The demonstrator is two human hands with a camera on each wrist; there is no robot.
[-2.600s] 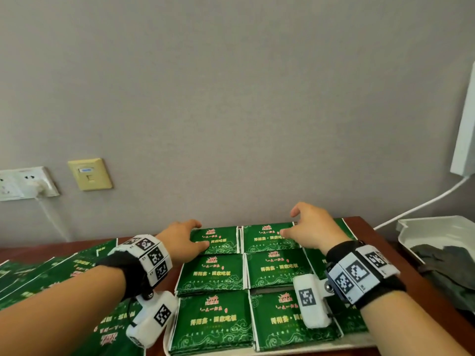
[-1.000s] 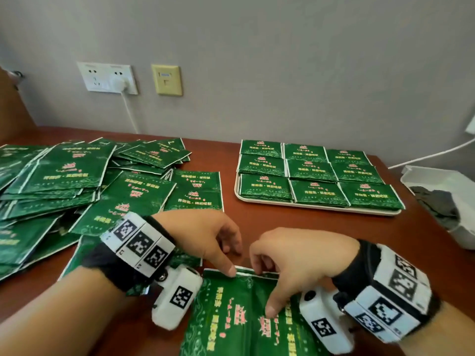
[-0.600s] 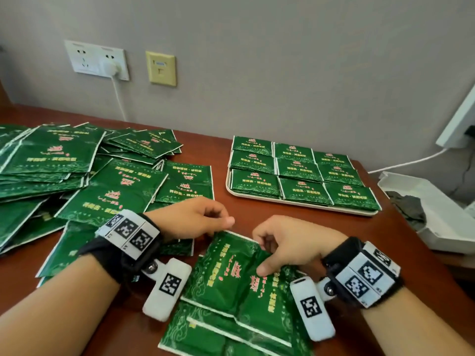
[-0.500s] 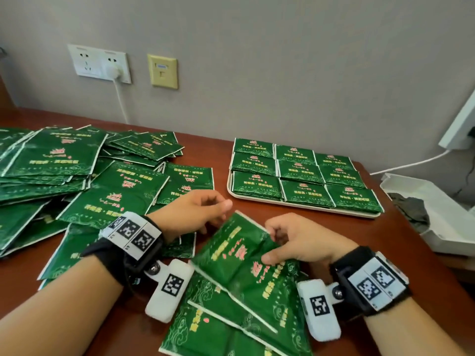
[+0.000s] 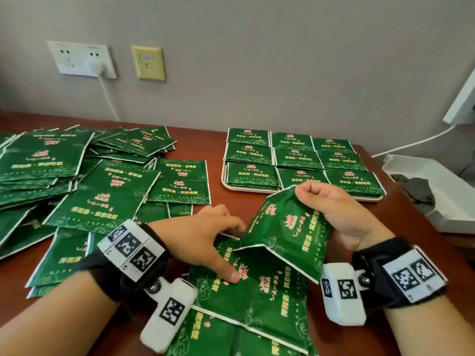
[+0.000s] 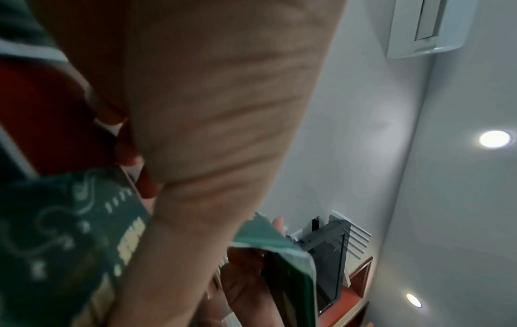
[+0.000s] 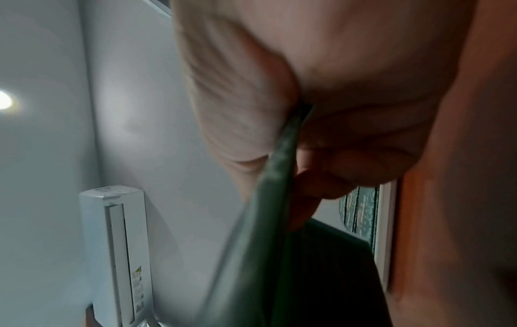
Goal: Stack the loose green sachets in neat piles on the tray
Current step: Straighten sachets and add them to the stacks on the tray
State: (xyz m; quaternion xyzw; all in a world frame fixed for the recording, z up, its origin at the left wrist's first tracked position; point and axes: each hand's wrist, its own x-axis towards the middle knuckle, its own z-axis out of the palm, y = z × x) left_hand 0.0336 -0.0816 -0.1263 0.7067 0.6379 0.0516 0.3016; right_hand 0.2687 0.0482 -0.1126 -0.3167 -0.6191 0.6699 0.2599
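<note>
Sachet (image 5: 285, 227) pinched in right hand (image 5: 341, 217), left hand (image 5: 203, 240) fingers straight on sachets, head view.

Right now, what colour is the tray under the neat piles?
Cream-white; the tray shows best in the head view.

Bare wood table (image 5: 216, 147) runs as an open lane between the loose sachets (image 5: 102, 194) on the left and the tray (image 5: 224, 181), whose 9 piles fill it edge to edge; a white tub (image 5: 447, 199) crowds the tray's right side, a cable (image 5: 411, 142) trailing behind
</note>
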